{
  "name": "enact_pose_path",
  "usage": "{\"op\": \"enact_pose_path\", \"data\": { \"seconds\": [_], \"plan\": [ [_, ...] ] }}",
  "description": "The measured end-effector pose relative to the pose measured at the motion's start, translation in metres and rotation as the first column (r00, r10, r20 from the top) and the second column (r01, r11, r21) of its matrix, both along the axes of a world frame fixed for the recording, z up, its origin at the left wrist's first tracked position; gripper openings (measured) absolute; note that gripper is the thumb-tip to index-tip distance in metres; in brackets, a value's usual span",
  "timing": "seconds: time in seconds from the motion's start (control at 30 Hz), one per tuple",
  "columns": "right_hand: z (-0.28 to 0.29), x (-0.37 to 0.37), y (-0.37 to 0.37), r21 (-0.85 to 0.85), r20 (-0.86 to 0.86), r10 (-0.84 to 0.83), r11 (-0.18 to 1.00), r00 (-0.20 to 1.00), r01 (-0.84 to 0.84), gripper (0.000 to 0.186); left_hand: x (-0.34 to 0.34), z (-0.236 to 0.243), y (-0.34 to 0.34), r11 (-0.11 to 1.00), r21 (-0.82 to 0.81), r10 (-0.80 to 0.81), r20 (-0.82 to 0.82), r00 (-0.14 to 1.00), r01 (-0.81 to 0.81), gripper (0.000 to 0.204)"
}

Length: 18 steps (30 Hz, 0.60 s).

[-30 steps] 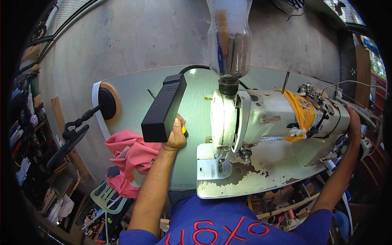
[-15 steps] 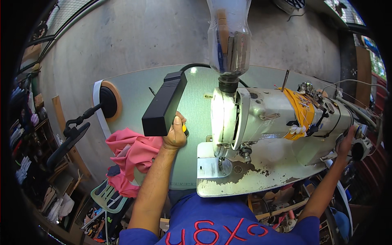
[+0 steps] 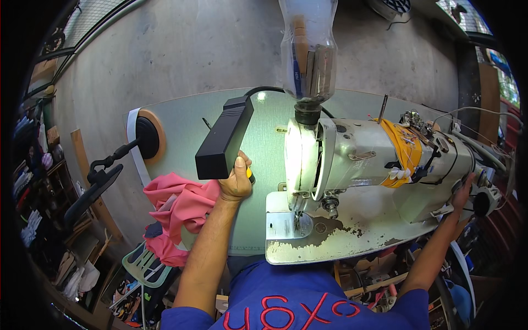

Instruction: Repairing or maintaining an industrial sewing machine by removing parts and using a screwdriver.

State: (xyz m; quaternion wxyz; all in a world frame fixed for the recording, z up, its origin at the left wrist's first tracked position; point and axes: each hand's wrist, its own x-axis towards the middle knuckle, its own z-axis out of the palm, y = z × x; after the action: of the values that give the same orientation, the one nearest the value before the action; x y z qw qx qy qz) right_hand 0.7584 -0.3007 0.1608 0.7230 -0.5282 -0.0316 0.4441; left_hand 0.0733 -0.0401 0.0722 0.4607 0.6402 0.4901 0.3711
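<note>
My left hand [image 3: 236, 181] is closed around a small yellow and black thing [image 3: 250, 176], mostly hidden in the fist. It is held above the green tabletop, beside the lower end of a black box-shaped lamp [image 3: 225, 137]. At the right end of the white sewing machine [image 3: 357, 148], my right hand [image 3: 461, 195] grips the handwheel [image 3: 457, 186], most of which the fingers and machine body hide. The needle area [image 3: 300, 220] stands over a shiny metal plate, with no cloth beneath it. A bundle of pink cloth [image 3: 181, 198] lies left of my left forearm.
A clear plastic bottle [image 3: 309, 60] holding tools stands above the machine head. Yellow cloth [image 3: 404, 154] with pins wraps the machine arm. At the left, a black jointed holder [image 3: 99, 187] rises from a round base [image 3: 147, 137]. A pale green chair [image 3: 144, 264] stands below the cloth.
My right hand has shifted slightly down and left at the handwheel. The lamp's lower end appears a little higher and to the right. My left hand is nearly still.
</note>
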Motion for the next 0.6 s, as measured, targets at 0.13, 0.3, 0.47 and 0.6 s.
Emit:
{"op": "enact_pose_path", "data": {
  "seconds": [0.13, 0.3, 0.47, 0.6],
  "plan": [
    [0.0, -0.009, 0.004, 0.1, -0.097, -0.027, 0.994, 0.995, 0.036, 0.058, 0.001, -0.002, 0.0, 1.0, 0.003, 0.001, -0.007, 1.0, -0.001, 0.041],
    [0.006, -0.024, 0.013, -0.331, 0.468, 0.035, 0.934, 0.883, 0.139, 0.056, -0.003, -0.004, 0.0, 0.999, 0.034, -0.006, -0.054, 0.999, 0.008, 0.041],
    [0.008, -0.014, 0.006, -0.3, 0.323, 0.151, 0.953, 0.934, -0.051, 0.055, -0.001, -0.003, 0.0, 1.0, 0.03, -0.004, -0.059, 0.998, 0.006, 0.04],
    [0.008, -0.021, 0.012, -0.303, 0.337, 0.133, 0.953, 0.932, -0.027, 0.057, -0.001, -0.002, 0.001, 0.999, 0.036, -0.01, -0.068, 0.998, 0.013, 0.04]
  ]
}}
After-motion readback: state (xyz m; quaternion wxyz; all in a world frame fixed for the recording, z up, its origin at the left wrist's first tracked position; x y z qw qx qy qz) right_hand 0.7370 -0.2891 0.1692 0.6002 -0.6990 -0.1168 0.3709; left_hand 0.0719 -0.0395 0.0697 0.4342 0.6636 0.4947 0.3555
